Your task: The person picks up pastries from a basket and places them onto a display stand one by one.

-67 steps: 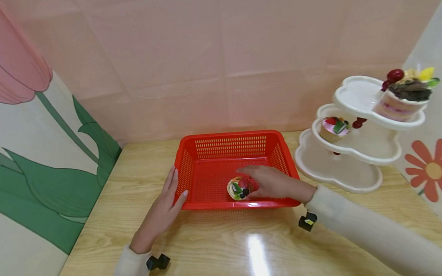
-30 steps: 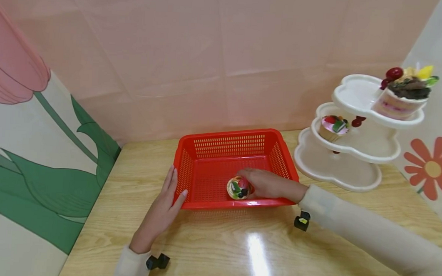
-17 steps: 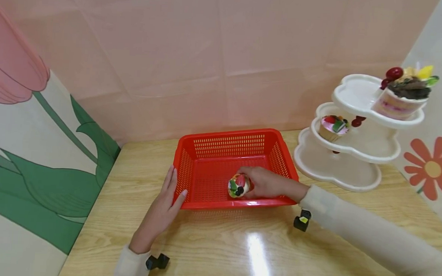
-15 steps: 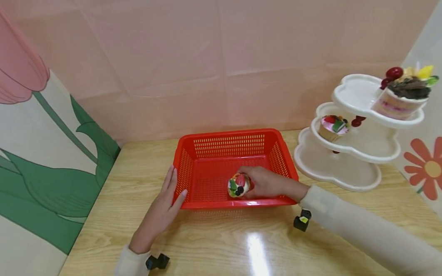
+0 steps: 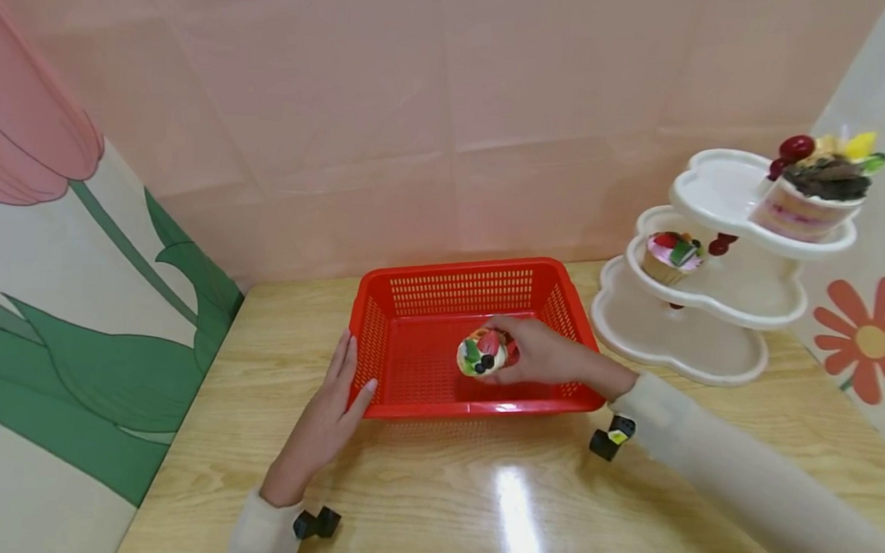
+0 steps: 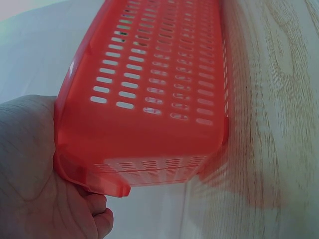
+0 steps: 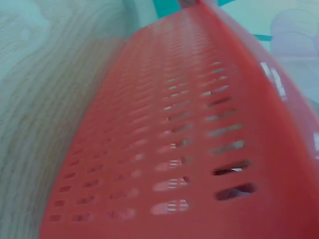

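Observation:
In the head view my right hand (image 5: 544,350) grips a cupcake (image 5: 481,353), thumb and fingers round its side. Cream, a strawberry, green pieces and dark berries top it. The cupcake is tilted within the red plastic basket (image 5: 473,410), towards its front side. My left hand (image 5: 322,420) rests against the basket's front left corner with fingers straight along the left rim. The left wrist view shows the left palm (image 6: 30,169) against the basket's rim. In the right wrist view the basket's slotted wall (image 7: 149,124) fills most of the picture; the right hand is hidden there.
On the right stands a white three-tier stand (image 5: 680,331). Its middle tier bears a pink-topped cupcake (image 5: 669,257), its top tier a larger cake piece (image 5: 815,196) with fruit. A pink backdrop (image 5: 345,138) closes off the rear of the wooden table (image 5: 431,493).
My right hand has closed round the cupcake, tipped it and raised it slightly, towards the back of the basket. The left hand keeps its place on the corner.

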`<state>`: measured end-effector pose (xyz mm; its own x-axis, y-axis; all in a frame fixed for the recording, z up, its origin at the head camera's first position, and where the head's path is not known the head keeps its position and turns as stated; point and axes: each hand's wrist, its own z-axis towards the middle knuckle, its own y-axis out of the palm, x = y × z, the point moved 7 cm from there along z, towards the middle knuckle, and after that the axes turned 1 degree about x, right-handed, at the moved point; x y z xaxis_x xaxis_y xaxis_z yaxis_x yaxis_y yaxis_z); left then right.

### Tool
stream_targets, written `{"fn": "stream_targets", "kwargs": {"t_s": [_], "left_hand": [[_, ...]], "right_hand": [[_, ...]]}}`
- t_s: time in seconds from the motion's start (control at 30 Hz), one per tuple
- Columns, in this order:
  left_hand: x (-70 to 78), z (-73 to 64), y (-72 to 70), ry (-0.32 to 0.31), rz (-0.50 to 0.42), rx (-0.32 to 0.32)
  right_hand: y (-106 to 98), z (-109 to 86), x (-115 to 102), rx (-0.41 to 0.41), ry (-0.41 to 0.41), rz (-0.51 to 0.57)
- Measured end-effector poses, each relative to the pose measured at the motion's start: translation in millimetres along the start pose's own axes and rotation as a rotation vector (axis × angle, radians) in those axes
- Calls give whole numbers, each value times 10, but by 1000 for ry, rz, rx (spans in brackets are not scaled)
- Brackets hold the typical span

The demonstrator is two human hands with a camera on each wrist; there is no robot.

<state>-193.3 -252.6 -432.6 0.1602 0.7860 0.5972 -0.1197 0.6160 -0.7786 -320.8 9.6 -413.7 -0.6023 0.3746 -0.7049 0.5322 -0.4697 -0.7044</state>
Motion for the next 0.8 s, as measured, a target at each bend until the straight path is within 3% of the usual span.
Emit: {"fn": "stream_targets", "kwargs": {"t_s": [0.5,0.8], "left_hand": [[26,-2,-13,-4,3,-4],[24,-9,-16,-9,5,0]], "right_hand": [[-276,-247,-36,128,10,98],[-422,-386,-64,173,69,109]]}}
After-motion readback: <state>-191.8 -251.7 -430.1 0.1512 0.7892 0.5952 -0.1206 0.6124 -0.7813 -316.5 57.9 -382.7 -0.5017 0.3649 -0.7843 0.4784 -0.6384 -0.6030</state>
